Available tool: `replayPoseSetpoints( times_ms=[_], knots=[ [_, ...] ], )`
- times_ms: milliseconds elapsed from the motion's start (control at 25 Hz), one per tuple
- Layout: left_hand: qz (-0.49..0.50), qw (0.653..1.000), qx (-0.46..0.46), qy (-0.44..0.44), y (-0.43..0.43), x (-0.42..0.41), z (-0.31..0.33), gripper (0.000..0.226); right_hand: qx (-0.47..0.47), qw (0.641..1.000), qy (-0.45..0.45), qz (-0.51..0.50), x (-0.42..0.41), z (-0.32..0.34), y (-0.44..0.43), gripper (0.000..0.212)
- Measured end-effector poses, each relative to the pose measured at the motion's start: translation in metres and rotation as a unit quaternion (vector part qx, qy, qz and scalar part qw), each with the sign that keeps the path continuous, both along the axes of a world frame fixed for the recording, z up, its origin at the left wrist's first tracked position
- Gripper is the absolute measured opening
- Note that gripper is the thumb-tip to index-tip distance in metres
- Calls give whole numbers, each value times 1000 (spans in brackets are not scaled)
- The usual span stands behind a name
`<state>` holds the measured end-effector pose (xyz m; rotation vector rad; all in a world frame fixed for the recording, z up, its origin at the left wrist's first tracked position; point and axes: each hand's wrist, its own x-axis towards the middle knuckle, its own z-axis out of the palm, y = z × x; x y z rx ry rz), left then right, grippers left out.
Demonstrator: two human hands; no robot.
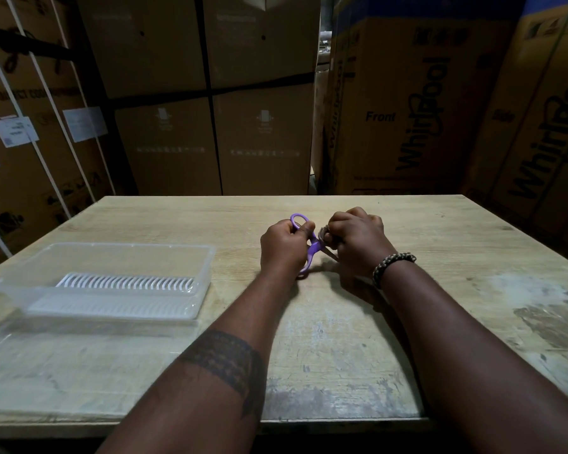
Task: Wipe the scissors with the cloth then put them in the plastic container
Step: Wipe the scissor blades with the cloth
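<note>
Purple-handled scissors [314, 248] are held just above the wooden table [341, 339], near its middle. My left hand [284, 245] grips the handles; one ring sticks out above my fingers. My right hand [358, 239] is closed around a small bunched cloth [326, 233] that wraps the blades. Only a short bit of blade shows below that fist. The clear plastic container [118, 253] with a white slotted insert lies on the table to the left, apart from both hands.
A clear flat lid [89, 326] lies in front of the container near the left front edge. Tall cardboard boxes [407, 109] stand close behind and beside the table. The right part of the tabletop is stained.
</note>
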<state>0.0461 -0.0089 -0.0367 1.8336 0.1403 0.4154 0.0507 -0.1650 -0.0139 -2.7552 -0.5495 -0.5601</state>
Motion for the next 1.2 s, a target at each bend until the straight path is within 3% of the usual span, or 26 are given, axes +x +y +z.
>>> replayPoseSetpoints(
  times_ms=[240,520,720,840,920,1080,1200],
  knots=[
    [-8,1000,21,3,-4,-2,0,37,9,1000,18,-20,-1,-1,-6,17],
    [-14,999,31,-1,-5,-1,-1,35,69,997,31,-35,-2,-2,-3,26],
    [-13,999,32,-3,-4,0,0,33,121,991,33,-35,11,-10,0,21],
    [-14,1000,-3,-2,-1,-1,-2,36,246,956,12,-160,18,-7,-34,22],
    [-14,1000,-14,1,0,-2,0,36,256,945,-7,-204,18,-8,-56,24],
    [-13,1000,-15,8,-1,0,0,37,251,965,-48,-61,5,-7,-24,19],
    [-7,1000,-7,3,1,-1,0,38,121,991,-61,19,-3,-8,1,15]
  ],
)
